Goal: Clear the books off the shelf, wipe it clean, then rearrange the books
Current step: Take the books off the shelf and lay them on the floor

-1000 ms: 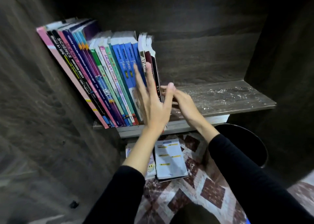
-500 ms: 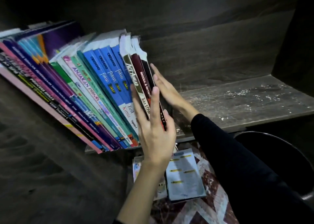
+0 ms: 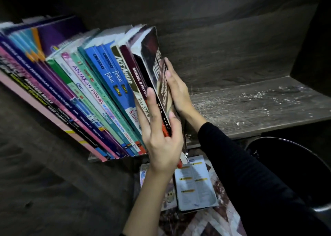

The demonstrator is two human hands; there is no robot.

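Observation:
A row of colourful books [image 3: 89, 92] leans to the left on the dark wooden shelf [image 3: 250, 107]. The rightmost one, a dark book [image 3: 152, 53] with a black and red spine, is tilted out of the row so its cover shows. My left hand [image 3: 161, 146] pinches the lower spine of this book between thumb and fingers. My right hand [image 3: 179, 91] lies flat against its cover with straight fingers.
The right half of the shelf is bare wood dotted with white dust and crumbs. Below the shelf edge, an open booklet and other books [image 3: 195, 185] lie on a patterned floor [image 3: 215, 221]. A black round bin [image 3: 295, 173] stands at the lower right.
The dark rightmost book has tilted out of the row, showing its cover. My left hand closed on its spine, and my right hand slid up along the cover.

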